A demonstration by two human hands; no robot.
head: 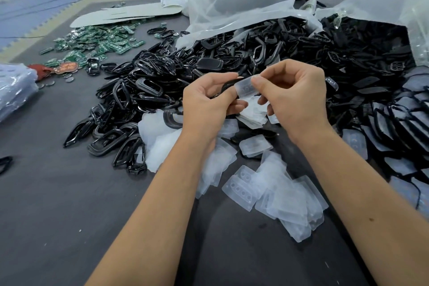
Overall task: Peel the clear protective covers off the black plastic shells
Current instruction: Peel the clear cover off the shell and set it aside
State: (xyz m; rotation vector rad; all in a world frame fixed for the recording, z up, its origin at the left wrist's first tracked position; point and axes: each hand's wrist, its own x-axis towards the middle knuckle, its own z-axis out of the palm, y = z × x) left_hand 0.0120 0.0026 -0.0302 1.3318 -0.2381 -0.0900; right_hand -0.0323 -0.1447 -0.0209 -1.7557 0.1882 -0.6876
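left hand (pixel 206 97) fingers curled round one glossy black shell (pixel 228 85) | right hand (pixel 294 90) pinching its thin clear cover (pixel 243 87), ribbed, rounded-rectangular, partly lifted | both above table (pixel 58 204) middle | heap of black shells (pixel 232 58) toward far edge, too many to count | loose clear covers (pixel 278 190) near front edge

Assembly workshop: heaped black shells (pixel 232 58) (circuit boards (pixel 97 46) too).
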